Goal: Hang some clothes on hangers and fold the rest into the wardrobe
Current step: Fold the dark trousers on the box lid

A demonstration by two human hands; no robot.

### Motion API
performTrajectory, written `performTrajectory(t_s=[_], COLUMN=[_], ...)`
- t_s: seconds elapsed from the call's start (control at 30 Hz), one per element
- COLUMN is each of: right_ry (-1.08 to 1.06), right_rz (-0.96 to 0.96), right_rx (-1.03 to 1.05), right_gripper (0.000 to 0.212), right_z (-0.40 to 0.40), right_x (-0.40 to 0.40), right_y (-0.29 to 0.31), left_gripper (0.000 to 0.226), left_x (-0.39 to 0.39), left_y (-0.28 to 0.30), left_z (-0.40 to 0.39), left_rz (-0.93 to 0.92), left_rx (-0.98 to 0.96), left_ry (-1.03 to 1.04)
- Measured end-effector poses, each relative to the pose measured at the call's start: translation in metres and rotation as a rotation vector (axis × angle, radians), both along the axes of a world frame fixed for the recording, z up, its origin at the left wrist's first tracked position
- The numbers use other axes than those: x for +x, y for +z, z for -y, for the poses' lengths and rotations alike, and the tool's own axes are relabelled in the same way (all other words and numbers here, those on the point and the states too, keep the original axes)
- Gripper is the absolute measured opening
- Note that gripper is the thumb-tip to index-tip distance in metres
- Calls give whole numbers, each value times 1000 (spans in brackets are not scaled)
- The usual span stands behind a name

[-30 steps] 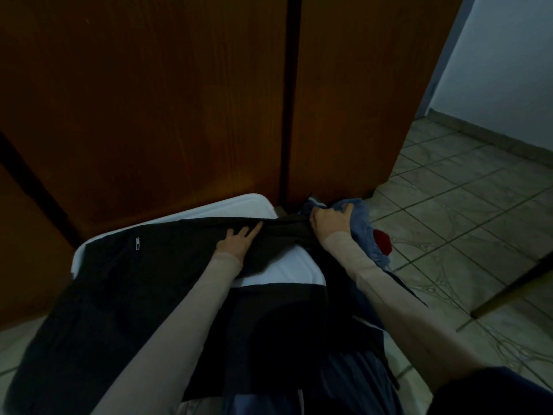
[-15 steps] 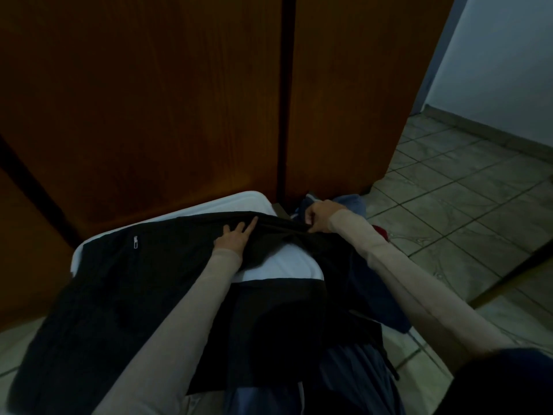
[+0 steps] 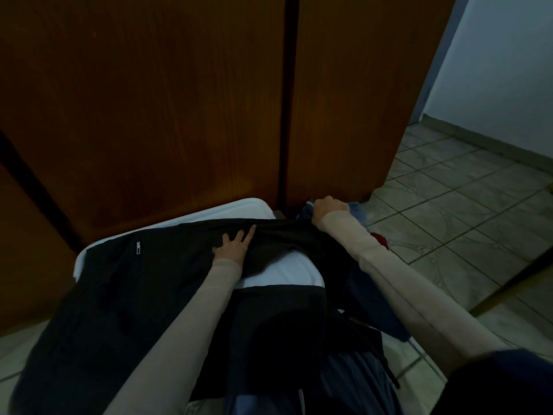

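The dark, almost black fabric garment (image 3: 125,295) with a small silver zip pull (image 3: 138,248) is spread across a white rounded tabletop (image 3: 287,271), its far edge being drawn taut to the right. That far edge is gripped by the right hand (image 3: 327,209), whose fingers are curled round the bunched cloth at the tabletop's far right corner. The garment is pressed flat by the left hand (image 3: 233,245), fingers straight and spread, just left of the bare white patch of tabletop. Both forearms are covered by beige sleeves (image 3: 191,324). A crumpled blue cloth (image 3: 357,212) lies just beyond the right hand, and a small red item (image 3: 380,239) is seen beside the right forearm; what it is cannot be told. Brown wooden wardrobe doors (image 3: 167,109) stand closed directly behind the tabletop. A pale tiled floor (image 3: 463,211) extends to the right.
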State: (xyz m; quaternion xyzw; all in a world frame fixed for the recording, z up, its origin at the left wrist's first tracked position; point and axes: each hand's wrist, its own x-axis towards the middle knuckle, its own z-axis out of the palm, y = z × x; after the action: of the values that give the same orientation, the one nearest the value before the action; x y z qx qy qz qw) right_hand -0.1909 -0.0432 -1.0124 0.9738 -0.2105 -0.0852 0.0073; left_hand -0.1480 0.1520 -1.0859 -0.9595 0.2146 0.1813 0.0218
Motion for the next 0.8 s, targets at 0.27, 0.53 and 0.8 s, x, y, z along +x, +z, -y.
performTrajectory(t_s=[0.27,0.53,0.8], right_ry=[-156,-151,-4], right_rz=[196,355,356], right_rx=[229,94,-30], right_gripper=[37,37,27], right_z=[-16,-22,-4], right_x=[10,40,96], right_y=[-4,-17,-38], left_gripper=[106,99,96], left_x=[2,24,63], left_y=[2,-4,-14], left_z=[-3,-6,-17], left_rz=[-15,-51,-56], left_rx=[-98,-123,-80], left_ry=[26,79,139])
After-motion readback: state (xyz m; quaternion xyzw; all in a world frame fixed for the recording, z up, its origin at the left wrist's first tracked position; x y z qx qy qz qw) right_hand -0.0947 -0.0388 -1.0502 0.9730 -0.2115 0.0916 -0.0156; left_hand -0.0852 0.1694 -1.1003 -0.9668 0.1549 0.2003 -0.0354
